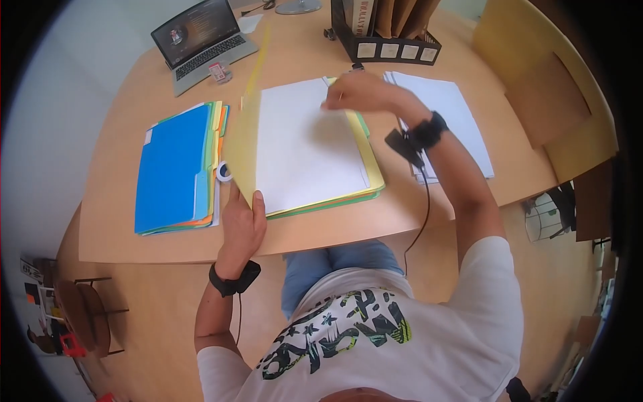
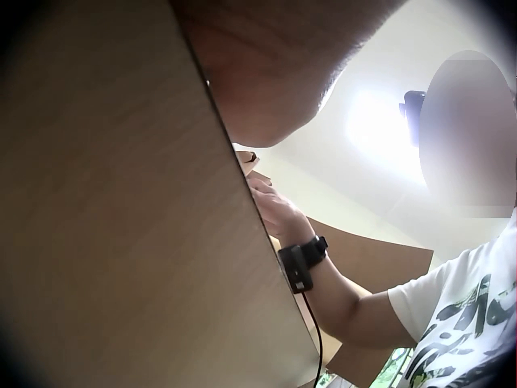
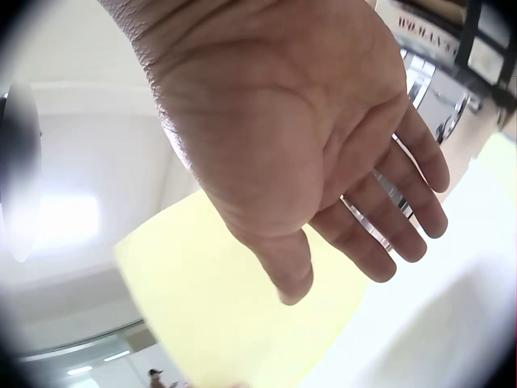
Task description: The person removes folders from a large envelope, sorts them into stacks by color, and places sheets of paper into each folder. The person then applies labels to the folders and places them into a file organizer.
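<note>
A yellow folder (image 1: 376, 175) lies opened on top of other colored folders near the table's front edge, with white paper (image 1: 301, 154) inside. My left hand (image 1: 242, 221) pinches the raised cover of the yellow folder at its lower corner, thumb on the inner side. Over the upper right part of the paper hovers my right hand (image 1: 362, 92). In the right wrist view its palm shows, fingers (image 3: 367, 242) loosely extended with nothing held, and the lifted yellow cover (image 3: 234, 299) stands beyond the thumb. The left fingers are mostly hidden behind the cover.
To the left sits a stack of folders with a blue one (image 1: 173, 167) on top; a white ring (image 1: 224, 171) is beside it. More white sheets (image 1: 449, 120) lie at the right. A laptop (image 1: 201, 43) and a black file organizer (image 1: 395, 50) stand at the back.
</note>
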{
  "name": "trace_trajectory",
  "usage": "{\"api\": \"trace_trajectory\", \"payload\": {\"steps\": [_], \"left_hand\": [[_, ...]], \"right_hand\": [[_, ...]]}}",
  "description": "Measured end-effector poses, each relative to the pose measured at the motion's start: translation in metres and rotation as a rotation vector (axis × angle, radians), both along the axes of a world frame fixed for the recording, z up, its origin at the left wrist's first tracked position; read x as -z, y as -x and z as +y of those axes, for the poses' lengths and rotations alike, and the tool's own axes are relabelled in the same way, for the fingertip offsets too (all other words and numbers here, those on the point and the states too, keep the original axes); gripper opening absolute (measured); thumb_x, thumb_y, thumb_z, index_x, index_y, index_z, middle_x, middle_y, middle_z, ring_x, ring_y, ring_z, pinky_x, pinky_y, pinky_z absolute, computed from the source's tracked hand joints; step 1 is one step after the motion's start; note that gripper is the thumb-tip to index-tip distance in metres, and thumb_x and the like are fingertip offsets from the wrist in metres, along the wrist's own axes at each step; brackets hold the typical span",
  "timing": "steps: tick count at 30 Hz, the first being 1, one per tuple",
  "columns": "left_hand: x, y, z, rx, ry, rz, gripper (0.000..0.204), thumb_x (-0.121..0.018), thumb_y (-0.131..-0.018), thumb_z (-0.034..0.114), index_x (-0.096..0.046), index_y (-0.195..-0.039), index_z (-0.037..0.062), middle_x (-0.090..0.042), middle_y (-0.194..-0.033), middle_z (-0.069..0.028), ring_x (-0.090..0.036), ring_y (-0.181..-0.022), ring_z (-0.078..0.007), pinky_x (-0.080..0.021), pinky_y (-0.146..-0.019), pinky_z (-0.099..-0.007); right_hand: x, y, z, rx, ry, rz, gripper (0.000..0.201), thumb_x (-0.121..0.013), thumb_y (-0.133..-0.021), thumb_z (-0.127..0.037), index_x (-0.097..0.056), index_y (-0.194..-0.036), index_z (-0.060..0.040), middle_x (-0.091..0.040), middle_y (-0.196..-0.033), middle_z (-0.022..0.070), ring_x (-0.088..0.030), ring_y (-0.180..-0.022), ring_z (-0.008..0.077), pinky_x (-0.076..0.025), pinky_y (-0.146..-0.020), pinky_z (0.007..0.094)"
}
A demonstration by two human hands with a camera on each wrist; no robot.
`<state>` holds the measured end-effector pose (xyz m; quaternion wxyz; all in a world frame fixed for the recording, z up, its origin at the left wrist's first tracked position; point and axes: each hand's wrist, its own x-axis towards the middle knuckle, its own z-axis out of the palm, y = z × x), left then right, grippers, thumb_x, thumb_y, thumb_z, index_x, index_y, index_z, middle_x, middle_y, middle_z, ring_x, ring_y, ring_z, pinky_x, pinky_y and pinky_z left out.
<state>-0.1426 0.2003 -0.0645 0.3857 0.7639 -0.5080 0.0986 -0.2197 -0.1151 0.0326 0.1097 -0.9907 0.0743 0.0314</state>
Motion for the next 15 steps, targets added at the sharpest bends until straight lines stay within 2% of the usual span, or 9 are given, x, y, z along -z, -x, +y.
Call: {"api": "trace_trajectory", "payload": {"steps": [2, 5, 8, 11, 14, 15], "left_hand": [[-0.008, 0.005, -0.003, -0.008, -0.008, 0.005, 0.031, -0.045, -0.093, 0.011, -0.050, -0.118, -0.0074, -0.057, -0.105, -0.0264, -0.057, -0.086, -0.0446, -0.046, -0.072, -0.0464], [-0.011, 0.006, -0.002, -0.030, -0.041, 0.045, 0.034, -0.042, -0.094, 0.012, -0.047, -0.122, -0.0071, -0.055, -0.111, -0.0270, -0.056, -0.089, -0.0453, -0.046, -0.074, -0.0460], [-0.002, 0.003, -0.001, -0.046, -0.029, 0.138, 0.032, -0.041, -0.095, 0.012, -0.049, -0.119, -0.0074, -0.055, -0.111, -0.0276, -0.056, -0.088, -0.0451, -0.046, -0.076, -0.0456], [0.013, -0.008, 0.007, -0.043, -0.017, 0.116, 0.030, -0.041, -0.096, 0.013, -0.051, -0.116, -0.0073, -0.057, -0.106, -0.0266, -0.056, -0.089, -0.0429, -0.045, -0.078, -0.0440], [0.014, -0.007, 0.007, -0.047, 0.048, 0.110, 0.028, -0.041, -0.097, 0.014, -0.052, -0.111, -0.0073, -0.057, -0.098, -0.0235, -0.055, -0.088, -0.0384, -0.043, -0.079, -0.0417], [0.012, -0.005, 0.006, -0.046, 0.066, 0.135, 0.027, -0.041, -0.098, 0.015, -0.052, -0.109, -0.0074, -0.057, -0.096, -0.0222, -0.054, -0.087, -0.0369, -0.043, -0.080, -0.0412]], "right_hand": [[0.006, -0.005, -0.037, 0.222, 0.014, -0.168, 0.030, -0.060, -0.086, -0.031, -0.068, -0.100, -0.0051, -0.066, -0.099, 0.0145, -0.060, -0.094, 0.0325, -0.048, -0.081, 0.0373], [0.057, -0.031, -0.102, 0.271, 0.289, -0.389, 0.032, -0.065, -0.081, -0.035, -0.069, -0.091, -0.0047, -0.065, -0.098, 0.0138, -0.060, -0.093, 0.0338, -0.049, -0.076, 0.0416], [0.083, -0.046, -0.121, 0.228, 0.552, -0.339, 0.029, -0.066, -0.080, -0.030, -0.070, -0.091, -0.0035, -0.064, -0.100, 0.0133, -0.061, -0.093, 0.0341, -0.048, -0.079, 0.0439], [0.092, -0.058, -0.124, 0.283, 0.580, -0.140, 0.024, -0.065, -0.080, -0.026, -0.068, -0.099, -0.0110, -0.062, -0.101, 0.0119, -0.058, -0.101, 0.0314, -0.046, -0.084, 0.0438], [0.085, -0.062, -0.121, 0.297, 0.636, -0.094, 0.024, -0.064, -0.081, -0.026, -0.068, -0.099, -0.0111, -0.062, -0.102, 0.0114, -0.058, -0.102, 0.0295, -0.045, -0.085, 0.0436], [0.081, -0.063, -0.124, 0.286, 0.666, -0.115, 0.025, -0.063, -0.080, -0.024, -0.068, -0.098, -0.0077, -0.063, -0.098, 0.0120, -0.060, -0.098, 0.0303, -0.046, -0.083, 0.0445]]}}
